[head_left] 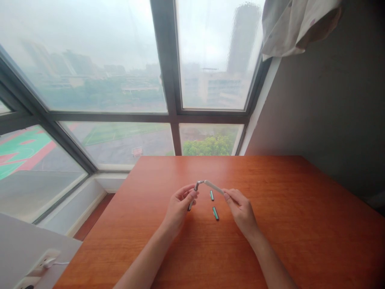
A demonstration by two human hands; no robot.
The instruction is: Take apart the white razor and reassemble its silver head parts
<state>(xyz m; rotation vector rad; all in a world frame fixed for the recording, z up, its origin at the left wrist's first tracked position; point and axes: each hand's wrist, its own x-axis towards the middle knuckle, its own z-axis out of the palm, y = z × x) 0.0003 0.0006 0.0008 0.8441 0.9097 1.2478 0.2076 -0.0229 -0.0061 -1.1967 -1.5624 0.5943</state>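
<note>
My left hand (181,202) is closed around a razor handle (196,186), its metal neck pointing up and to the right. My right hand (240,208) grips the near end of a slim white stick (214,187), whose exact kind I cannot make out. The stick's far tip is at the razor's bare metal end; whether they touch is too small to tell. Below, on the tabletop between my hands, lie two razor cartridges with green strips: the farther cartridge (212,195) and the nearer cartridge (215,213).
The brown wooden table (279,180) reaches to the large window (210,80) with dark frames. A dark wall (315,104) and a hanging curtain (288,28) are on the right. A wall socket with a plug (49,261) shows at lower left.
</note>
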